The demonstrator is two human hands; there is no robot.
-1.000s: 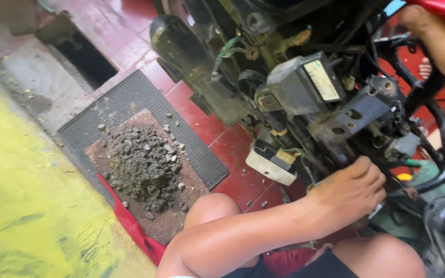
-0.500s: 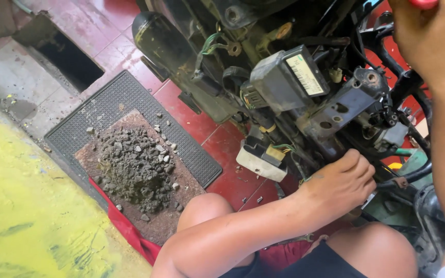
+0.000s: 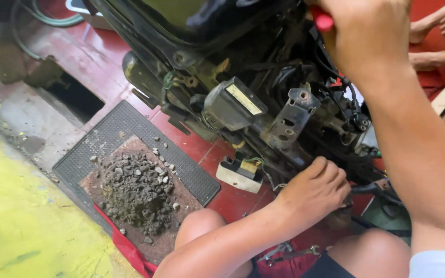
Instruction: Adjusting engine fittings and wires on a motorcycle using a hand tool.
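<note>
A stripped black scooter frame (image 3: 243, 62) with bare wiring fills the upper middle. My left hand (image 3: 315, 191) reaches under it beside a grey metal bracket (image 3: 290, 116), fingers curled tight; what they pinch is hidden. My right hand (image 3: 369, 38) is raised over the frame's top, clenched around a red-handled tool (image 3: 323, 20) whose tip is out of sight. A grey box with a yellowish label (image 3: 233, 105) hangs on the frame. A white and black connector block (image 3: 240, 174) lies on the red floor below it.
A black rubber mat (image 3: 124, 134) carries a board with a heap of grey rubble (image 3: 137, 193). Spanners (image 3: 284, 252) lie between my knees. There is a dark hole (image 3: 73, 98) in the floor at the left. Another person's hands (image 3: 439, 31) are at the top right.
My right hand has swung left and now sits above the frame with the red tool. My left hand has stayed clenched in the same spot under the frame. The view has moved closer.
</note>
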